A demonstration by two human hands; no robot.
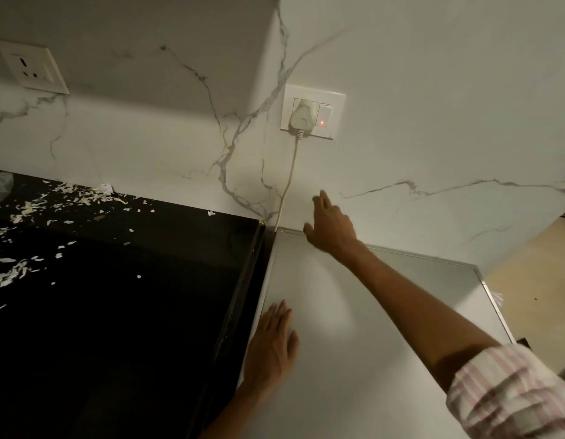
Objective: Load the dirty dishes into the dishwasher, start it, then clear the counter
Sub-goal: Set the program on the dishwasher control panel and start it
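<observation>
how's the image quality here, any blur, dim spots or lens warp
Head view: dim overall, the black counter nearly featureless apart from pale scraps; the right hand and striped sleeve are motion-blurred, the left hand sharper; wide-angle warp bows the wall edges; the switch light glows red.

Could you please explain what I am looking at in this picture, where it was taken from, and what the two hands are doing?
There is no machine here: a person wears a camera on the head, so this single view looks down over their own arms. The left hand rests flat, fingers straight, on a pale grey appliance top. The right hand reaches, open, towards the marble wall, below a wall socket with a white plug in it and a red light lit on its switch. Neither hand holds anything. To the left, a black counter is strewn with pale vegetable scraps. A second, unused socket sits further left.
</observation>
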